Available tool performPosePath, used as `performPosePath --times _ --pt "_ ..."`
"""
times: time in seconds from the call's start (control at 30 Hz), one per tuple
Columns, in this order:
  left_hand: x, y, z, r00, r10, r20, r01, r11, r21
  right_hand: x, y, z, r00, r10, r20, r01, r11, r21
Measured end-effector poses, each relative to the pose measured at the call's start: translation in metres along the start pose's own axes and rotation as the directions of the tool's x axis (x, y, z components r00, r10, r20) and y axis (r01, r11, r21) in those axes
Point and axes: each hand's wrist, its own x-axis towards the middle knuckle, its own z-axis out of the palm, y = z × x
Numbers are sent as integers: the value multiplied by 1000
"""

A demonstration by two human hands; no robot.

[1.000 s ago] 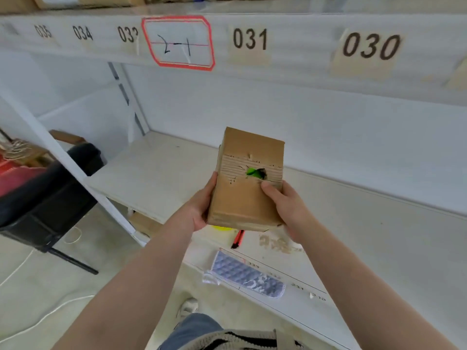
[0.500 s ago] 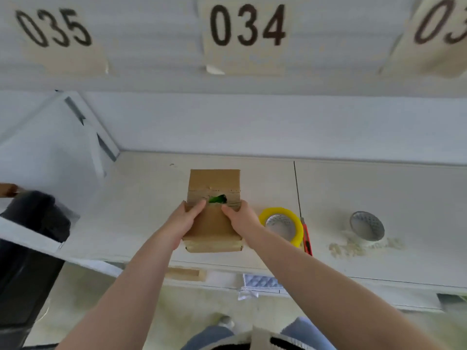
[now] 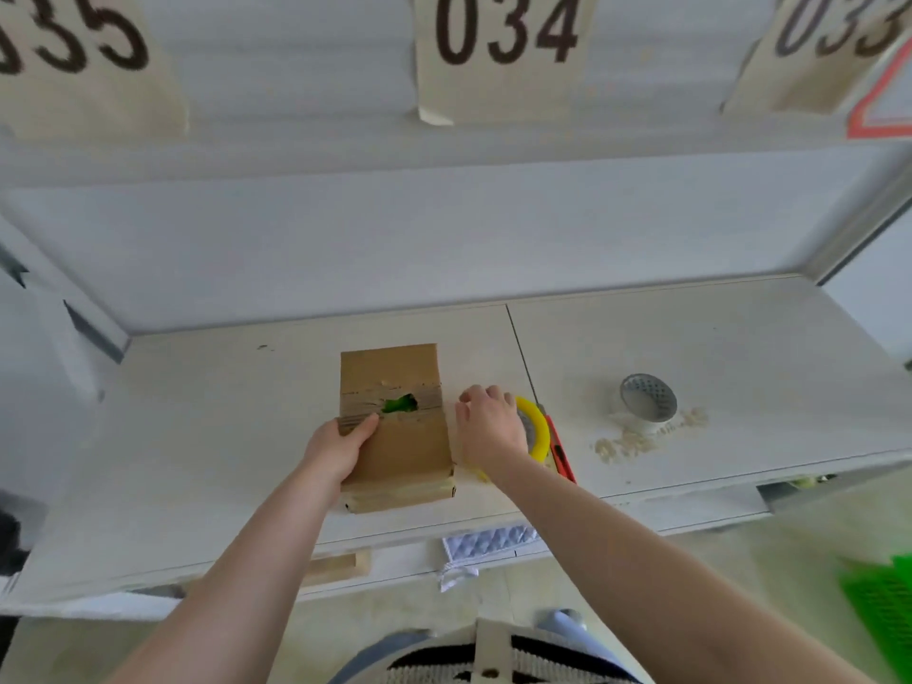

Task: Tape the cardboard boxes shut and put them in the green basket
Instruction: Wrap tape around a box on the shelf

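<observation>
White shelf [image 3: 197,461] carries the work, numbered labels [image 3: 498,46] above it and pale floor below. Near the middle lies the box [image 3: 395,436], its top torn open over something green, no fresh tape visible: by my reading, sealing has not begun. Low right, the basket [image 3: 883,604] shows only a corner, well apart. Left hand [image 3: 340,444] grips the box's left edge. Right hand [image 3: 491,424] rests loosely curled on the yellow tape [image 3: 535,427]; whether it has hold, I cannot tell. Beside that lie a cutter [image 3: 562,454] and a second roll [image 3: 646,399].

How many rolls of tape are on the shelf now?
2: a yellow-rimmed tape roll under the right hand, beside the cardboard box; a clear tape roll farther right.
</observation>
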Motion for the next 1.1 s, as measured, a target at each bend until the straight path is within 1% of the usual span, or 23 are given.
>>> performPosePath --times 0.03,0.07,0.13,0.2,0.27,0.37,0.5,0.57,0.6,0.67,0.7,0.77,0.8,0.83,0.9,0.93,0.97,1.0,1.03,1.07,1.1 --pt "-1 0 1 1000 -3 -5 3 1000 -11 0 10 -4 1000 -10 -3 9 998 -66" --pt "-1 0 2 1000 -6 -12 5 1000 -21 0 19 -8 999 -11 36 15 993 -117" --pt "-2 1 6 1000 -4 -13 3 999 -41 -4 33 -14 984 -21 176 55 981 -187" --pt "-3 1 12 1000 7 -3 -7 999 -52 -8 42 -16 958 -75 275 140 964 -227" --pt "-4 2 18 1000 17 -2 -17 999 -44 -11 46 -17 949 -87 302 174 946 -275" --pt "-4 2 22 999 34 -14 -35 999 -20 -9 45 -18 937 -27 349 136 947 -291" --pt "-5 3 23 999 30 -22 -31 999 -11 -10 47 -21 898 -75 434 255 892 -373" --pt "-6 3 23 999 25 -21 -25 1000 -10 -11 52 -21 901 -109 421 299 858 -417" --pt "-6 4 22 1000 21 -20 -21 1000 -11 -9 54 -21 909 -114 400 293 859 -420" --pt "-7 5 22 1000 11 -14 -11 1000 -11 -2 55 -29 943 -108 314 226 903 -366" --pt "-8 5 23 1000 6 -13 -6 1000 -14 4 54 -36 960 -113 255 189 937 -295" --pt "-11 8 24 1000 14 -11 -14 1000 -14 17 53 -58 979 -130 154 144 987 -78" --pt "-12 9 26 1000 26 -10 -26 1000 17 21 51 -71 981 -145 130 141 989 41" --pt "-12 10 27 999 36 -10 -35 996 86 23 50 -82 976 -179 123 161 976 145" --pt "-15 15 27 997 60 -48 -42 948 314 19 45 -101 943 -300 146 248 924 293" --pt "-17 19 25 990 115 -76 -75 915 396 14 39 -107 921 -353 165 285 899 332" --pt "-20 24 23 976 204 -81 -152 895 420 9 33 -111 904 -391 174 314 881 353" --pt "-23 29 22 949 312 -52 -268 880 393 4 26 -113 888 -424 178 342 867 362" --pt "-26 35 22 912 411 -5 -388 866 314 0 19 -113 874 -451 183 365 856 365" --pt "-30 43 21 879 475 36 -473 860 194 -5 12 -111 855 -483 191 395 843 365" --pt "-35 50 20 859 509 61 -512 855 75 -9 5 -109 835 -514 196 425 829 363"
